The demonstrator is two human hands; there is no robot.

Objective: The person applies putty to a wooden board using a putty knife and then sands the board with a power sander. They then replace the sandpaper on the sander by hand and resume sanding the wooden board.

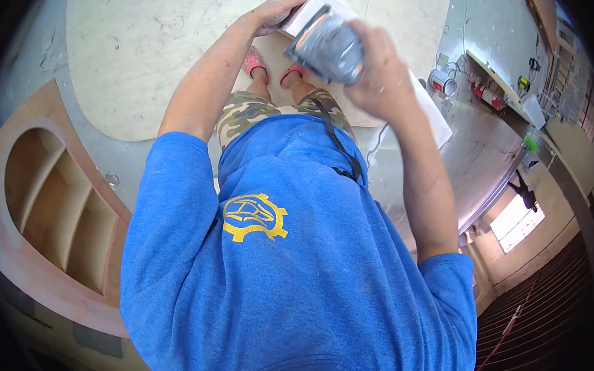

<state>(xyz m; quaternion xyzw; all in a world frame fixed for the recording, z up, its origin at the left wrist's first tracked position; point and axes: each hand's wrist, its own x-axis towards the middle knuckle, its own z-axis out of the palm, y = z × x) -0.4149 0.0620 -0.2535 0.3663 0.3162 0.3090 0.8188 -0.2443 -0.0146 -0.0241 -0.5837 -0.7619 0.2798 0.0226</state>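
Observation:
My right hand (382,72) is wrapped round a grey power sander (330,47), blurred by motion, with an orange strip near its front end. The sander sits over a long white board (430,113), which runs from upper left to lower right beneath it and my right arm. At the board's upper left end my left hand (279,10) grips the edge, its fingertips partly hidden. A thin grey cord (378,144) hangs below my right forearm.
A large pale sheet (136,56) covers the floor under my feet. At the left stands a curved wooden shelf unit (13,218). A paint can (442,82) and a leaning board (494,78) are at the right, near a shiny panel (476,165).

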